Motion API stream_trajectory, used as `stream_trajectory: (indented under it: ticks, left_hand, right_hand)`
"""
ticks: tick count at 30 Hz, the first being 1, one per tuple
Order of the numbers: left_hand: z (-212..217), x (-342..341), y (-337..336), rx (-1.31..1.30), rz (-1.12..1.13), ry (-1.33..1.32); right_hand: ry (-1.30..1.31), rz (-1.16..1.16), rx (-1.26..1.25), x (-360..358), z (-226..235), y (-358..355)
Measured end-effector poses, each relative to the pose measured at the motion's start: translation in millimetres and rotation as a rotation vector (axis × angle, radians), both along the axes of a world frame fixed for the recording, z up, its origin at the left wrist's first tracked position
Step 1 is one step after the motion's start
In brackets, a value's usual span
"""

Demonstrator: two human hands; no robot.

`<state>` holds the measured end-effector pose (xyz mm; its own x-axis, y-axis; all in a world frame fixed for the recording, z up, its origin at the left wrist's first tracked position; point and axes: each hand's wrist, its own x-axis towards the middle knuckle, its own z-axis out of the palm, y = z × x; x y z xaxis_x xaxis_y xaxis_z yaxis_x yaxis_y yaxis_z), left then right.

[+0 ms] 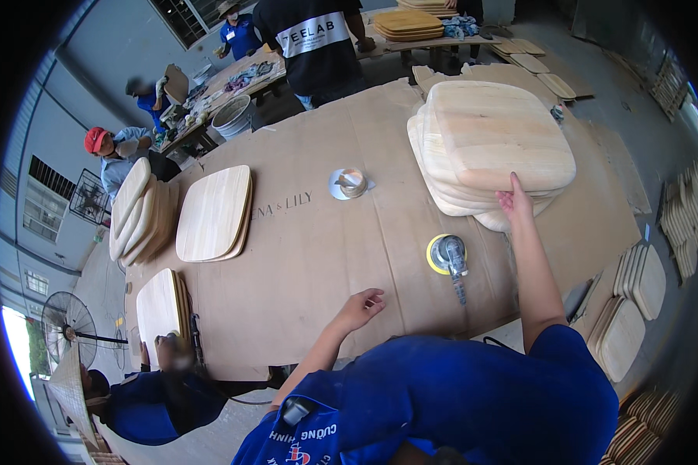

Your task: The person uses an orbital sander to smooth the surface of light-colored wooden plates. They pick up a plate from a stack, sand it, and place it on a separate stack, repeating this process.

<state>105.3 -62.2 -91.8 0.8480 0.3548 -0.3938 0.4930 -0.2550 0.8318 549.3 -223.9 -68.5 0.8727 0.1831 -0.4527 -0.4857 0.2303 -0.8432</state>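
At the right of the cardboard-covered table stands a stack of pale wooden boards with rounded corners. My right hand (pixel 517 201) grips the near edge of the top wooden board (pixel 512 132), one digit over its upper face and the others at its rim. That board lies slightly askew over the ones beneath. My left hand (pixel 362 308) hovers near the table's front edge, empty, its fingers loosely curled and apart. Between my hands and a little farther off rests a sander (pixel 448 254) with a yellow-rimmed pad. Beyond it is a small round container (pixel 352 184) on a pale disc.
More boards (pixel 213 213) are piled at the table's left. A co-worker in a conical hat (pixel 74 395) handles a board (pixel 159 310) at near left. Other people work at a far table with a bucket (pixel 233 116). Boards (pixel 640 283) lean on the right.
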Motion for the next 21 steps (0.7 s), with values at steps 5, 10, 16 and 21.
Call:
stream_trajectory:
  ticks: [5, 10, 16, 21]
  left_hand:
    - [-12.6, -19.6, -8.1, -0.03, -0.024, 0.048]
    - [-29.5, -3.9, 2.1, 0.091, -0.024, -0.051]
    - [-9.8, 81.5, 9.0, -0.359, 0.108, -0.224]
    - [22.4, 161.9, 12.0, -0.72, 0.376, -0.323]
  right_hand:
    - [0.018, 0.014, -0.014, 19.4, -21.8, -7.0]
    - [0.046, 0.01, 0.005, -2.0, -23.1, -6.6]
    - [0.206, 0.264, 0.012, -75.3, -7.5, -45.8]
    - [0.226, 0.374, -0.011, -113.7, -8.2, -74.9]
